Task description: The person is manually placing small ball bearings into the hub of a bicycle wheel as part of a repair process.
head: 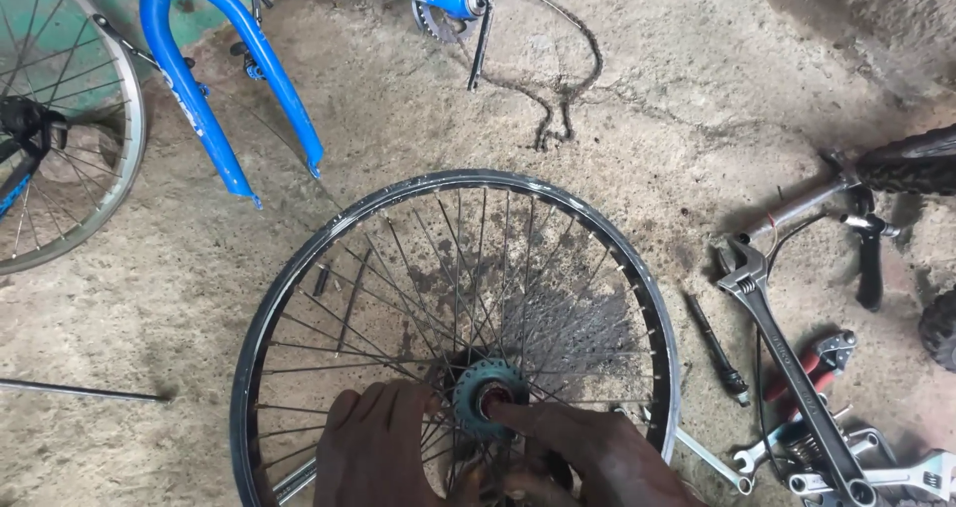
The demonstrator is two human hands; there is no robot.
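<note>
Your left hand [373, 442] rests curled on the spokes just left of the freewheel cog [488, 397] at the hub of the bare wheel rim [299, 268], which lies flat on the concrete floor [697, 89]. Your right hand [588, 452] presses a fingertip into the cog's centre hole (neither hand is clamped around anything). The two hands sit close, either side of the hub. A large adjustable wrench [787, 363] lies to the right, a blue fork [214, 79] upper left.
</note>
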